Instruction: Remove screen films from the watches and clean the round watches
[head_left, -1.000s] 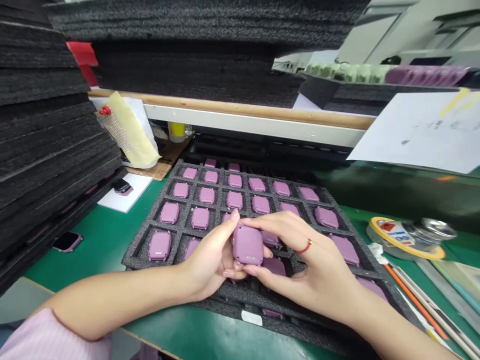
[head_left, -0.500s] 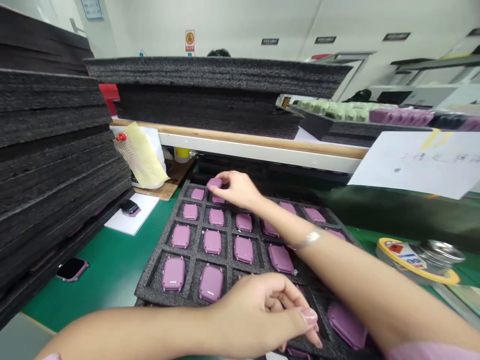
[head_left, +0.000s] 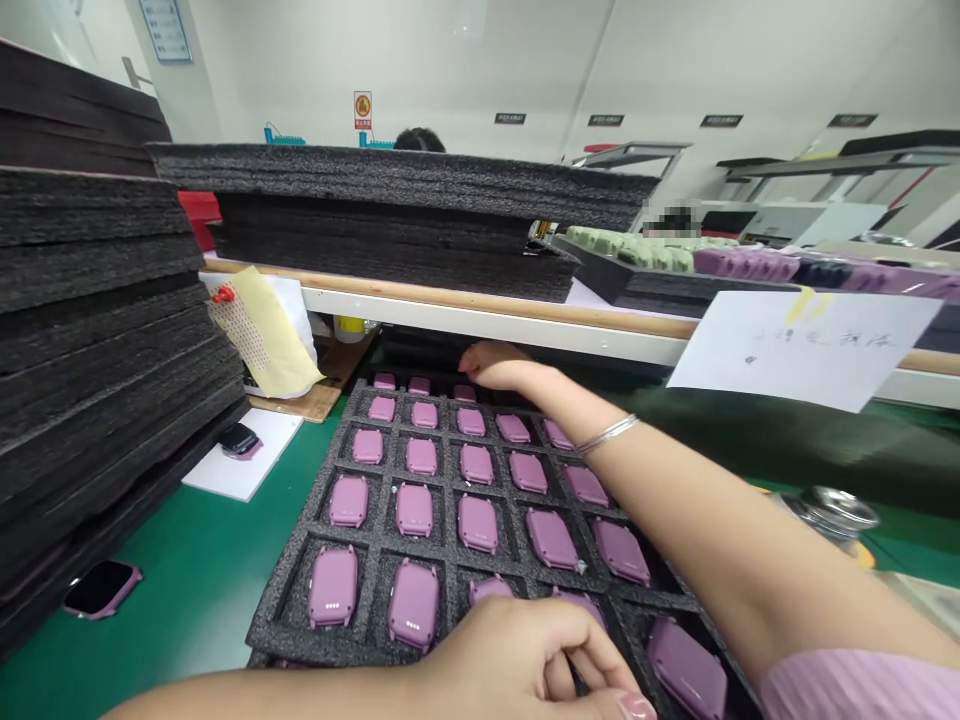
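We've got the foam tray point(head_left: 373, 585) flat on the green table point(head_left: 180, 600), purple watch bodies point(head_left: 415, 603) lying backs up in its pockets; on those in the tray's near row we can make out contact dots. Separate pockets prob. keep casings from rubbing, & backs up prob. spares the glass side, tho some right of the tray's middle sit askew. Our R hand point(head_left: 499, 367) is at the tray's far edge, just by a back-row body; its fingers are bent & bunched, tips mostly hidden, so we can't tell if they're clamped on anything. The R arm spans the tray's right side, prob. b/c the back row is out of reach otherwise. Our L hand point(head_left: 525, 645) hangs over the tray's near edge, fingers curled tog. toward the palm; palm's out of sight, so can't tell if it grips smth. It covers part of a near-row body. Left of the tray a loose watch point(head_left: 103, 588) lies dark screen up, maybe a reference; farther back on that side another watch point(head_left: 238, 440) is on white paper point(head_left: 225, 480), poss. to keep it off the tabletop. Left of these: foam stack point(head_left: 97, 400), prob. kept w/in reach.
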